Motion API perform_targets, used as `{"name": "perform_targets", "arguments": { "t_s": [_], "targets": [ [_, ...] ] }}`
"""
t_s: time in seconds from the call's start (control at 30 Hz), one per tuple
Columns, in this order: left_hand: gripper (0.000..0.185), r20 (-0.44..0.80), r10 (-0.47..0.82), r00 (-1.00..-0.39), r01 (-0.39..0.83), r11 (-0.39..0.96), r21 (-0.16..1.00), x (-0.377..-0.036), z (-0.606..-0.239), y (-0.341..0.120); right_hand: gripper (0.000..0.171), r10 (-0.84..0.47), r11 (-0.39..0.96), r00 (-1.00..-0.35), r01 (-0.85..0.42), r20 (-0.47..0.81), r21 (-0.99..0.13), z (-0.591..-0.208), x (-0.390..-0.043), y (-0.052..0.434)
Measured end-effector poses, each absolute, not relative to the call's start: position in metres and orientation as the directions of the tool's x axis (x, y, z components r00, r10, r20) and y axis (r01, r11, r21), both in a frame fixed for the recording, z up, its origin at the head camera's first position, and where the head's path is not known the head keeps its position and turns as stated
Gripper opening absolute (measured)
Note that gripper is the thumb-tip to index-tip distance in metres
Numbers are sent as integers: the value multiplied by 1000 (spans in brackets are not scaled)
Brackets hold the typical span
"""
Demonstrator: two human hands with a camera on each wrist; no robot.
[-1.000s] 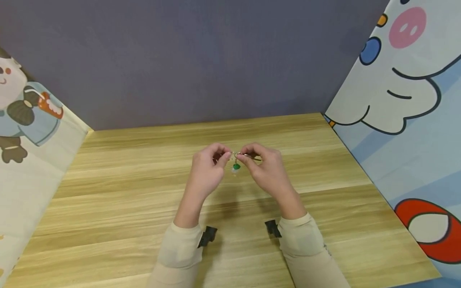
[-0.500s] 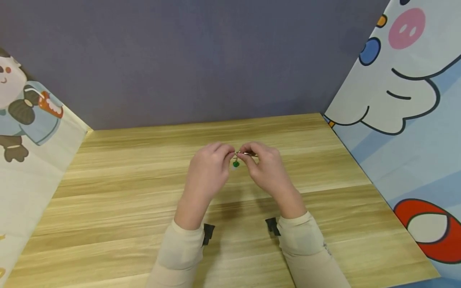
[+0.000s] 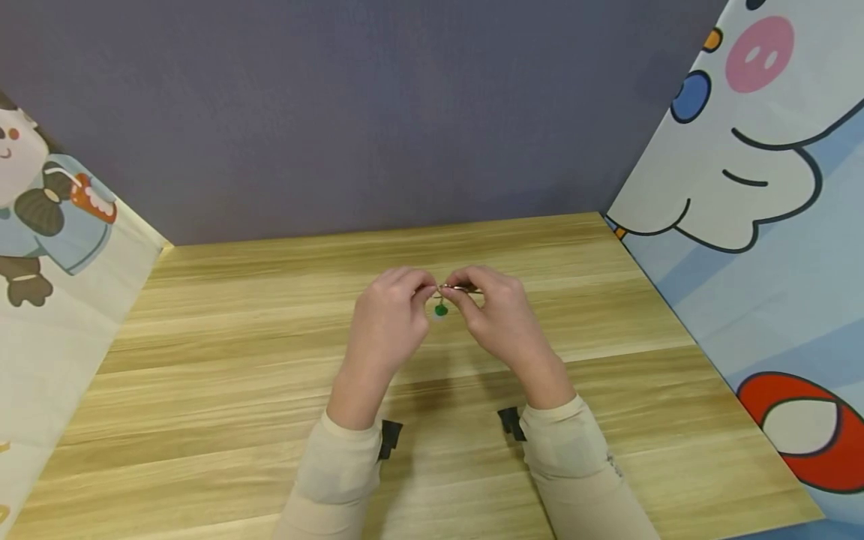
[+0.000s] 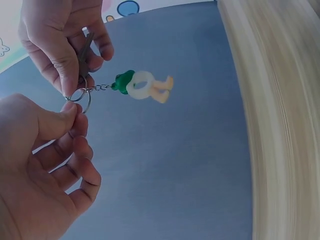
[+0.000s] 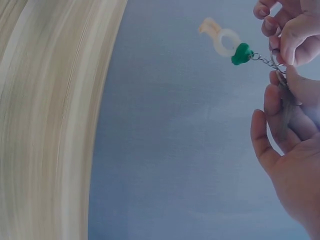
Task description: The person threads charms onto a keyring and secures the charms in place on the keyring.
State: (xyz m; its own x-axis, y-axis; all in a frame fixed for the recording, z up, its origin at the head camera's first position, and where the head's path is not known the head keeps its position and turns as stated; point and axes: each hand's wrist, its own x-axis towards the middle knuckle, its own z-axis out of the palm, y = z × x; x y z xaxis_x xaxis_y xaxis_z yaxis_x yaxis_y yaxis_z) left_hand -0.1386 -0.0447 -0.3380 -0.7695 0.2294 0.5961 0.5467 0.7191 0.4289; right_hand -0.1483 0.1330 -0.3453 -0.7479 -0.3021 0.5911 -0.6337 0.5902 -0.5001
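Metal ring (image 4: 90, 101) is pinched by left hand (image 3: 389, 319), key (image 4: 85, 56) by right hand (image 3: 501, 315); green-topped charm (image 4: 133, 90) is hung by chain (image 4: 102, 87); right-sleeve marking (image 3: 614, 466) is too small to be read.

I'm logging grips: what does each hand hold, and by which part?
The left hand pinches the ring by its rim; the right hand grips the key at its ring end.

Both hands (image 3: 390, 319) (image 3: 499, 315) close together — thumb-and-finger pinches

Head view evenly lit, soft shadows on table (image 3: 236, 375); wrist views dim, bluish.
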Motion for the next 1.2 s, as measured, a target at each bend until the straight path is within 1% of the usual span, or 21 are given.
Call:
{"name": "perform_targets", "arguments": {
  "t_s": [0.2,0.43,0.87,1.2],
  "targets": [
    [12,586,194,-787,534,690,489,-139,-338,-45,8,-292,552,-754,-635,588,-540,-347,-150,134],
    [10,570,155,-807,519,649,556,-139,-337,-45,9,-281,536,-746,-644,603,-547,-349,-150,135],
    [8,540,101,-836,484,601,636,-139,-337,-47,9,-268,535,-746,-642,609,-550,-350,-149,136],
    [9,444,29,-895,388,538,748,-139,-336,-46,10,-265,538,-753,-634,602,-556,-350,-148,136]
  ]
}}
